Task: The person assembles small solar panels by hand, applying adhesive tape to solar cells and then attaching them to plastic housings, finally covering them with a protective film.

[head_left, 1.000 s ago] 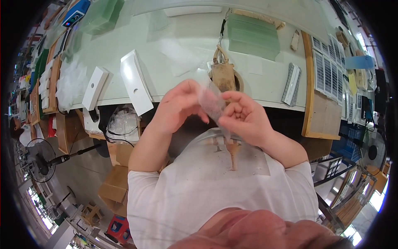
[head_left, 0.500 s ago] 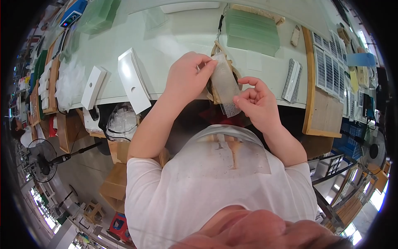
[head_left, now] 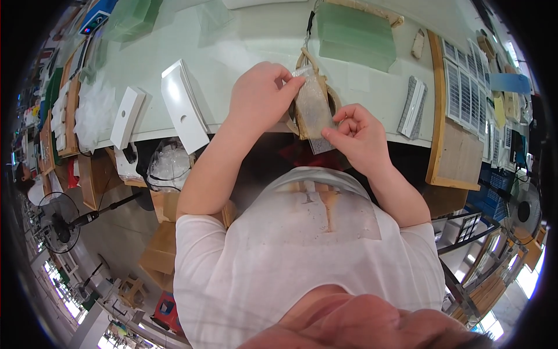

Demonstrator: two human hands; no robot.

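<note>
Between my two hands, over the table's near edge, is a translucent plastic sleeve [head_left: 315,110] with a grey speckled strip [head_left: 321,145] showing at its lower end. My left hand [head_left: 258,96] pinches the sleeve's upper end between thumb and fingers. At the sleeve's lower right edge, my right hand [head_left: 359,136] has its thumb and curled fingers closed on it. Behind the sleeve is a tan, tape-wrapped fixture with a loop [head_left: 333,100], partly hidden; a dark cord [head_left: 310,23] runs from it toward the far side.
White flat boxes [head_left: 183,104] lie to the left. Stacked green glass sheets [head_left: 356,39] stand at the back. At the right are a grey-and-white strip bundle [head_left: 412,107] and a wood-framed board [head_left: 433,110]. Clear plastic bags [head_left: 171,166] hang below the left edge.
Both hands have shifted slightly up and away from me with the sleeve. The sleeve now lies more upright against the tan fixture, and less of its lower end hangs toward me.
</note>
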